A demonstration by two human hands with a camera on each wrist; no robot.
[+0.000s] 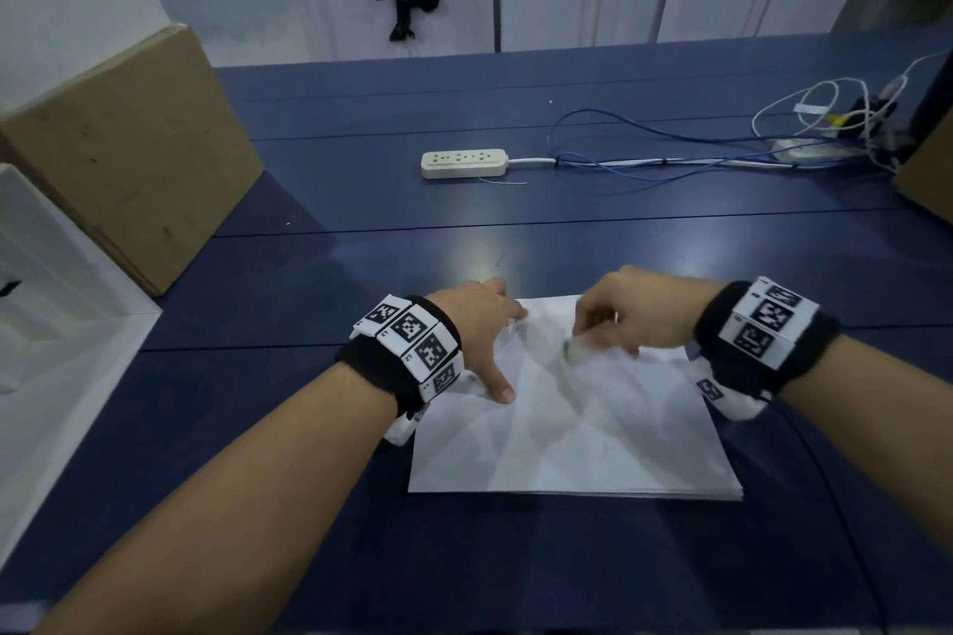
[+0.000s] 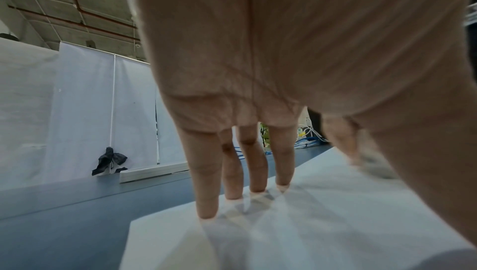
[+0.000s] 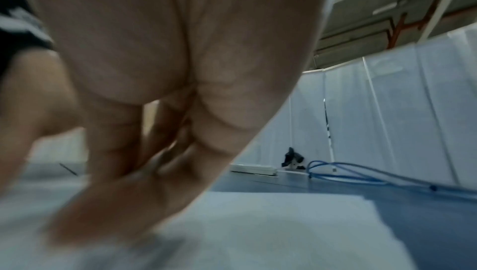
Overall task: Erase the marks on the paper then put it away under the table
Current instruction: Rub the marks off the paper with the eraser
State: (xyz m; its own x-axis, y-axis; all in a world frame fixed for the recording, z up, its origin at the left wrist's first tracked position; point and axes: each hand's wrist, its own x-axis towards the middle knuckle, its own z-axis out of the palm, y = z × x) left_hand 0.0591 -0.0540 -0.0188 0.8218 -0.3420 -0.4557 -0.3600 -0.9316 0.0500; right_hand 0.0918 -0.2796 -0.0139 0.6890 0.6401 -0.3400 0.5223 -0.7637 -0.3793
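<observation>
A white sheet of paper [image 1: 572, 423] lies flat on the blue table [image 1: 361, 201], on top of a thin stack of sheets. My left hand [image 1: 482, 325] presses its straight fingers [image 2: 206, 203] on the paper's [image 2: 296, 223] far left corner, thumb on the left edge. My right hand [image 1: 626, 317] pinches a small pale eraser [image 1: 575, 350] against the upper middle of the sheet; hand and eraser are motion-blurred. In the right wrist view the curled fingers [image 3: 113, 152] hide the eraser above the paper [image 3: 271, 233]. I cannot make out any marks.
A cardboard box [image 1: 129, 150] stands at the left of the table, a white box [image 1: 46, 273] nearer me. A white power strip [image 1: 463, 163] lies beyond the paper, with blue and white cables [image 1: 722, 155] running right. A second box edge [image 1: 928, 170] is at far right.
</observation>
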